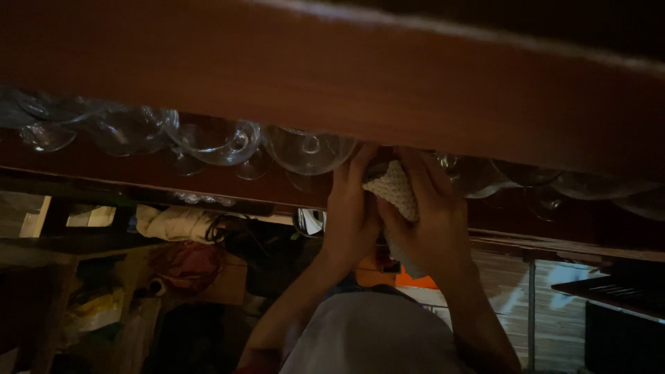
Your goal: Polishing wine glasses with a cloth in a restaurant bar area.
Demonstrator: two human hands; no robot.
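Both my hands reach up to the underside of a wooden rail point(415, 90) where stemmed glasses hang bowl-down. My left hand point(352, 211) and my right hand point(433, 215) are pressed together around a white knitted cloth point(396, 187). The cloth bulges between the palms and trails down below them. Whatever it wraps is hidden by my fingers. A large clear glass point(308, 152) hangs just left of my left hand. More glasses point(485, 176) hang just right of my right hand.
Several more hanging glasses point(208, 138) run along the rail to the left, others point(609, 190) to the right. Beyond are dim cluttered shelves point(104, 277), a white bundle point(173, 223), a reddish bag point(194, 263), an orange object point(412, 280) and a metal post point(531, 312).
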